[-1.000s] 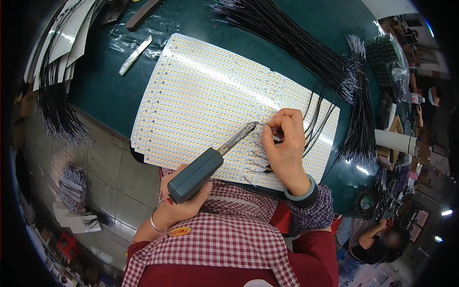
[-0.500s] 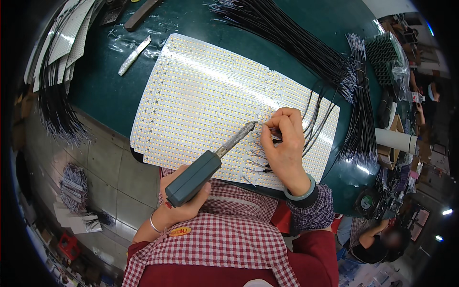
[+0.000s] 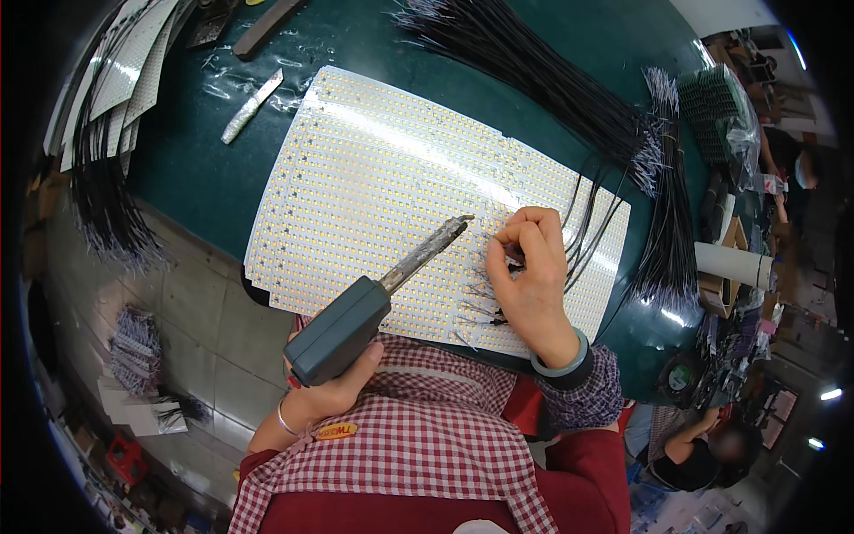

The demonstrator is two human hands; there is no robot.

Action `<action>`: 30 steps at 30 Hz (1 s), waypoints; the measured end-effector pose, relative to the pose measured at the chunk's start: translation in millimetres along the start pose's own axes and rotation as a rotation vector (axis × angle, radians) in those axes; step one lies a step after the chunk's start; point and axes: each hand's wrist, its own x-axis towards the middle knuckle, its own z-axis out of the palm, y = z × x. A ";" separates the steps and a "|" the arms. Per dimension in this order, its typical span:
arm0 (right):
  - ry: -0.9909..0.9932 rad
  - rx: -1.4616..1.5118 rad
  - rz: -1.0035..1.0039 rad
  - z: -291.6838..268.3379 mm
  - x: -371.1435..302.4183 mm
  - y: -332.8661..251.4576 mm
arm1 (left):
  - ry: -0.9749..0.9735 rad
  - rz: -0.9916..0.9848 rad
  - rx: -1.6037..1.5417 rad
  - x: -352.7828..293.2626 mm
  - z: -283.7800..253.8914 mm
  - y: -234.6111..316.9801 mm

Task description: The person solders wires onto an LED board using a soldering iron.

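Note:
My left hand (image 3: 342, 388) is closed around the grey-green handle of a soldering iron (image 3: 340, 331). The iron's thick metal tip hangs over the white LED board sheet (image 3: 374, 169), a short way left of my right fingertips. Over the right part of the sheet, my right hand (image 3: 535, 289) pinches thumb against forefinger. Thin black wires (image 3: 578, 231) run out behind this hand, and several short wire ends (image 3: 480, 307) show to its left. A wire seems to be in the pinch, though the fingers mostly hide it.
Bundles of black wires (image 3: 525, 71) lie along the far side of the green table (image 3: 205, 169). A wrapped blade (image 3: 252, 107) rests left of the sheet. More LED boards (image 3: 133, 76) with wires hang at the left edge. A white roll (image 3: 734, 264) and another person (image 3: 703, 449) are at right.
The soldering iron has shifted left and slightly away from my right fingertips, where its tip was close beside them. My right hand stays almost in place, still pinched.

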 end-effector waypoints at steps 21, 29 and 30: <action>-0.124 -0.304 -0.438 58.8 202.1 9.9 | 0.206 -0.171 -0.356 9.9 -43.1 -1.8; -0.049 -0.177 -0.336 73.8 207.4 13.4 | 0.277 -0.156 -0.359 4.2 -43.4 -9.9; -0.047 -0.178 -0.331 67.9 201.5 11.1 | 0.271 -0.158 -0.358 3.8 -42.7 -10.2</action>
